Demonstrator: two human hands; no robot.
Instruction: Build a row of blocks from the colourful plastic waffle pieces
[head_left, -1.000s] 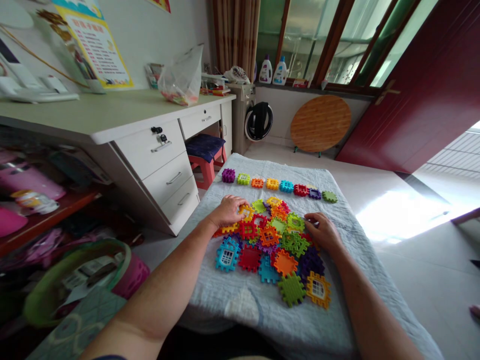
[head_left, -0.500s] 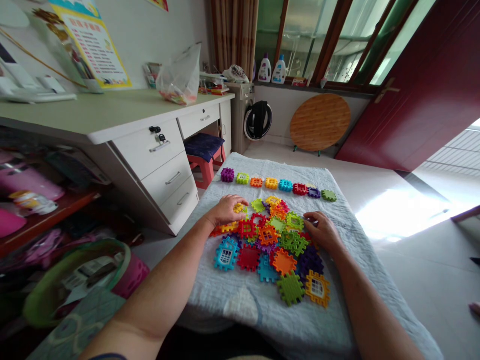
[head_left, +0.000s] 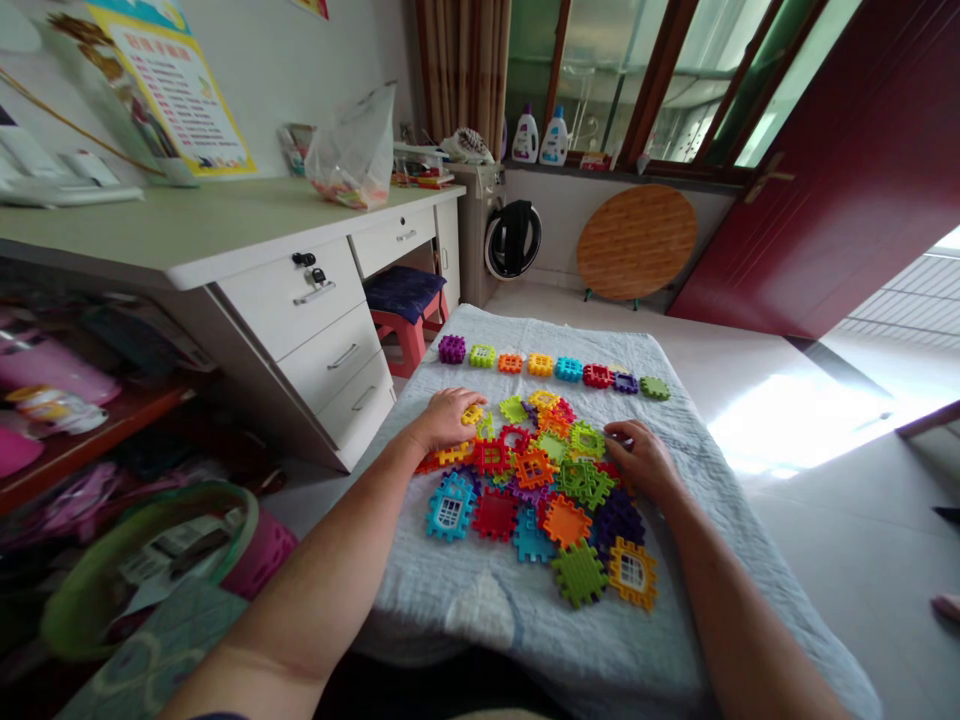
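The left grip [head_left: 444, 417], a bare hand left of the frame's centre, is narrow, its fingertips pinched on a yellow piece [head_left: 472, 414] of glossy plastic with notched edges. The right grip [head_left: 640, 455], right of centre, is loosely curled at the right edge of the pile of plastic pieces [head_left: 553, 446]; I cannot tell whether it holds anything. The pile fills the centre of the frame, squarish toothed plates overlapping at odd angles, some solid, some cut through with window shapes. Along its near side lie a blue plate [head_left: 451, 506] and a golden plate [head_left: 632, 573], both with pale lattice inserts, a flat red plate [head_left: 495, 514], a smooth orange plate [head_left: 566, 521] and a ribbed green plate [head_left: 580, 574]. Beyond the pile, a row of chunky blocks [head_left: 568, 369] crosses the frame, from purple at left to green at right. All rest on a desk draped in crinkled, soft pale-blue cloth [head_left: 420, 590]. At upper left sits a thin, translucent plastic bag [head_left: 352, 150]; at upper right leans a round board [head_left: 637, 242] with warm wood grain
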